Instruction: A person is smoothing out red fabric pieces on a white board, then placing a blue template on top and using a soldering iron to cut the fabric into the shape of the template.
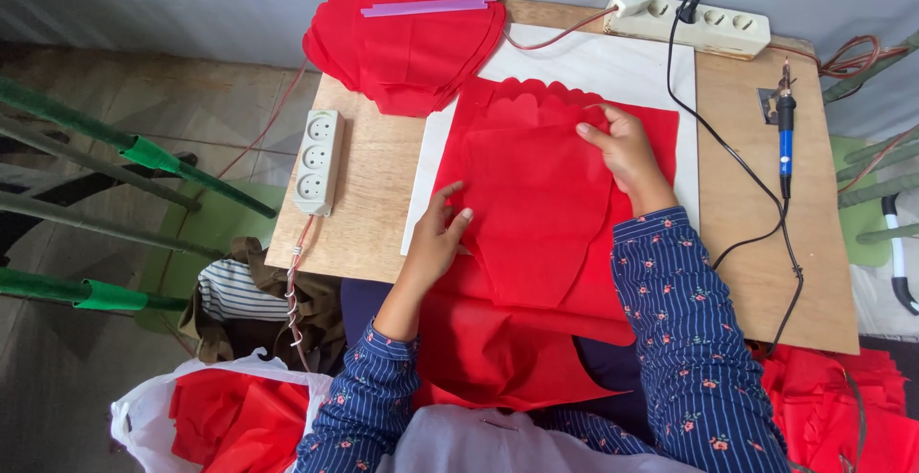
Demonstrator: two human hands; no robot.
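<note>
A red fabric sheet (pixel 536 205) lies over a white board (pixel 593 61) on a small wooden table (pixel 373 176) and hangs off its near edge onto my lap. My left hand (pixel 438 234) pinches the left edge of a loose top piece of the red fabric. My right hand (pixel 622 147) holds the upper right corner of that same piece, next to a scalloped edge. Both sleeves are dark blue with small flowers.
A stack of cut red fabric pieces (pixel 407 33) with a pink strip (pixel 426 6) sits at the table's far left. A white power strip (pixel 316 162) lies at left, another (pixel 689 21) at the back. A blue soldering iron (pixel 785 138) rests at right. A bag of red scraps (pixel 230 416) is by my left.
</note>
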